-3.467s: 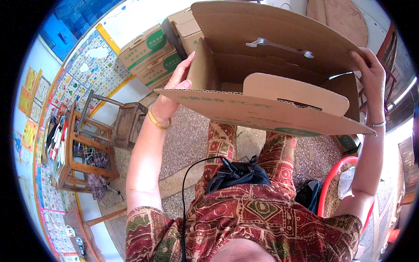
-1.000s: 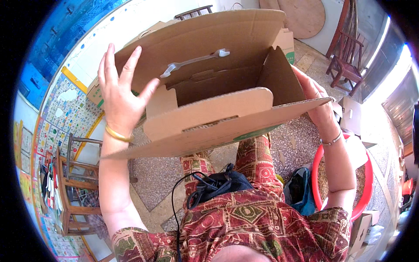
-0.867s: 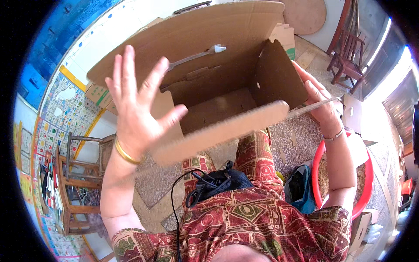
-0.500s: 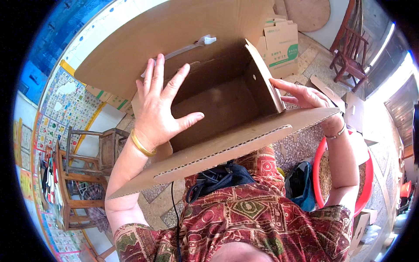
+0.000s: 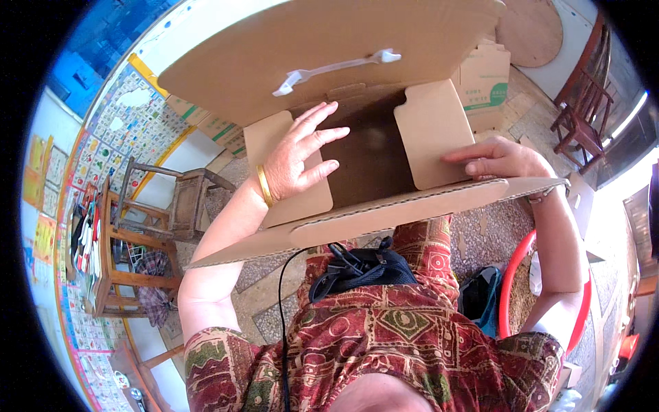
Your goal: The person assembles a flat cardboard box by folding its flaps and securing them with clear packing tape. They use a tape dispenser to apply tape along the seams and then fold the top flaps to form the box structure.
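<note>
An open cardboard box [image 5: 371, 154] stands in front of me, its dark inside bare to view. Its large far flap [image 5: 329, 41] rises upright and carries a white plastic handle [image 5: 336, 69]. The near flap [image 5: 405, 214] slants out toward me. Over the left side flap [image 5: 295, 206], my left hand [image 5: 300, 152] lies with fingers spread, a gold bangle at the wrist. My right hand [image 5: 501, 159] rests with outstretched fingers on the right side flap [image 5: 436, 134], which is folded inward over the opening.
A red tub [image 5: 509, 292] of brown grainy material stands at the right beside a blue bag [image 5: 480, 295]. Wooden chairs stand left [image 5: 189, 199] and far right [image 5: 583, 127]. Printed cartons [image 5: 484, 82] are stacked behind the box. A black cable [image 5: 283, 309] hangs by my body.
Both side flaps have folded inward over the box opening, the right one under my right fingers. In view, the box and my hands have shifted right.
</note>
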`<state>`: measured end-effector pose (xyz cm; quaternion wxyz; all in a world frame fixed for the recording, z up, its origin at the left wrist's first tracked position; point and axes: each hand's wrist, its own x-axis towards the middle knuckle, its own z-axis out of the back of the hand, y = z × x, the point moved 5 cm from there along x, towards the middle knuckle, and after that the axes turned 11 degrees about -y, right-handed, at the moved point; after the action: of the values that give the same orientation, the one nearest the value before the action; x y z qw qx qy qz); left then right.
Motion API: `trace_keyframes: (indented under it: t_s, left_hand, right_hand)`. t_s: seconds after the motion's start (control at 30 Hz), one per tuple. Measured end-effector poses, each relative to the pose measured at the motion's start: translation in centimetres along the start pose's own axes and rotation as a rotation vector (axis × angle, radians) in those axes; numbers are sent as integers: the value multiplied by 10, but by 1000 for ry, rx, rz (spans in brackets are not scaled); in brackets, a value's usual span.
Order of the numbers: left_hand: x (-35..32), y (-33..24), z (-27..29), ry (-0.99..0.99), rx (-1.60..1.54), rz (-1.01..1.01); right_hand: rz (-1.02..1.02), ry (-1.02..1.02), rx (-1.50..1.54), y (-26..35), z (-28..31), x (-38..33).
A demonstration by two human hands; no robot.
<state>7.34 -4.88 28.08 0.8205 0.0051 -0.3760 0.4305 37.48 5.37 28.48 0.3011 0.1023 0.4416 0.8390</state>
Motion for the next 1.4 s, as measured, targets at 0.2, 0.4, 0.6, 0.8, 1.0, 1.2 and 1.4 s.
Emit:
trace_keyframes:
  t_s: [0.2,0.4,0.6,0.8,1.0,1.2,1.4]
  left_hand:
    - [-29,2,23,81,166,51]
    - [-72,15,51,-433,426,279]
    - [-74,41,42,-598,152,530]
    - [-56,93,13,-435,-620,908]
    - [-50,94,4,-419,-899,900]
    - [-61,79,18,-509,-818,995]
    - [-60,77,23,-495,-679,926]
  right_hand:
    - [-69,-127,-2,-5,-3,6]
    - [-135,-188,40,-2,-15,-11]
    - [-138,-231,72,-5,-20,-13]
    - [-30,-273,77,-11,-15,-3]
    - [-70,-296,158,-9,-21,-19]
    - [-106,-337,235,4,-37,-41]
    - [-127,-361,321,-4,-37,-49]
